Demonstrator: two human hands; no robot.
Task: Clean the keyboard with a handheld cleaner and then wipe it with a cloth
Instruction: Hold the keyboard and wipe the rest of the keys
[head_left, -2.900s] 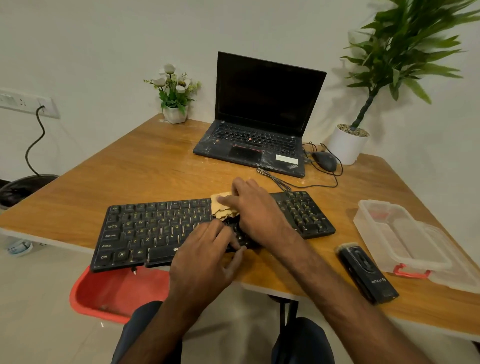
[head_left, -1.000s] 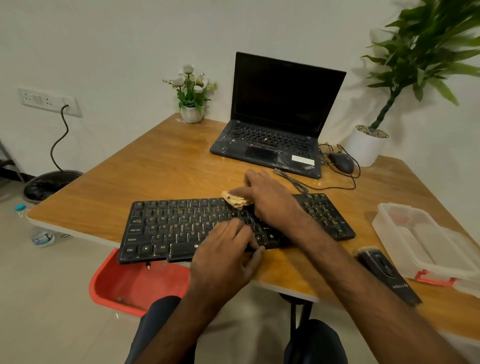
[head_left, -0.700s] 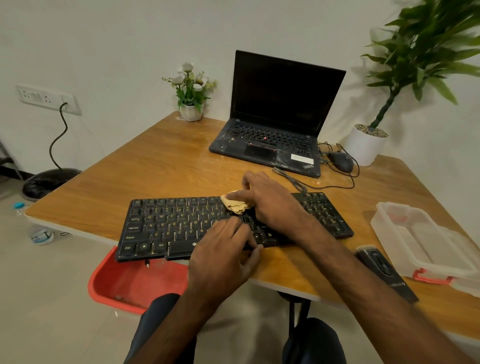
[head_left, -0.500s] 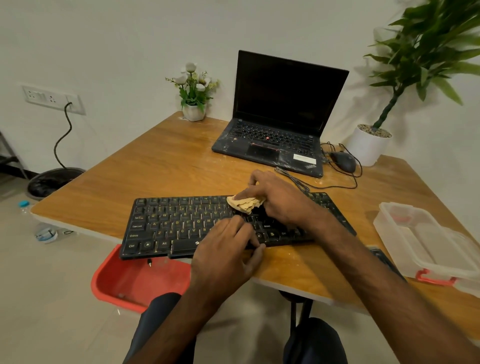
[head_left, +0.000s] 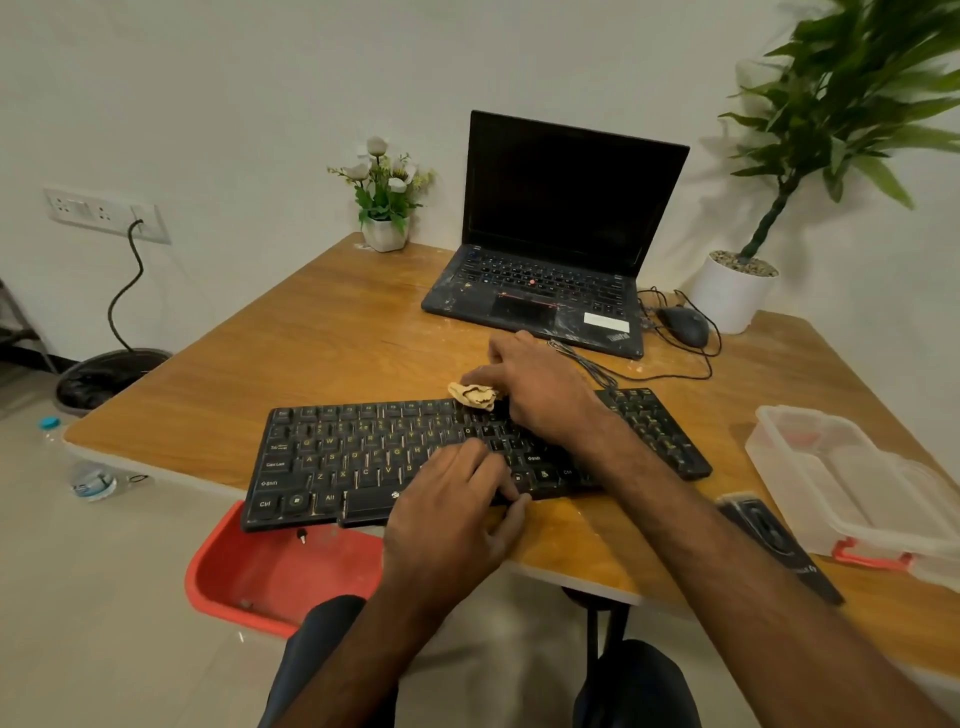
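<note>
A crumpled tan cloth (head_left: 475, 396) is pinched in the fingertips of the right hand (head_left: 543, 397) and pressed against the top key row of the black keyboard (head_left: 358, 460). The keyboard's near edge is steadied by the left hand (head_left: 457, 512), whose fingers are laid loosely bent on the keys. The handheld cleaner (head_left: 774, 543) is seen lying just right of the right forearm.

Soft, rather dim indoor light falls evenly, leaving a pale sheen on the table (head_left: 332, 332) and faint shadows of the tall plant (head_left: 852, 104) on the wall (head_left: 260, 78). The keyboard (head_left: 363, 457) legends read sharp at centre, while the plant's leaves and the clear container (head_left: 841, 478) at the right edge blur, and the wide lens bows the table's edges.
</note>
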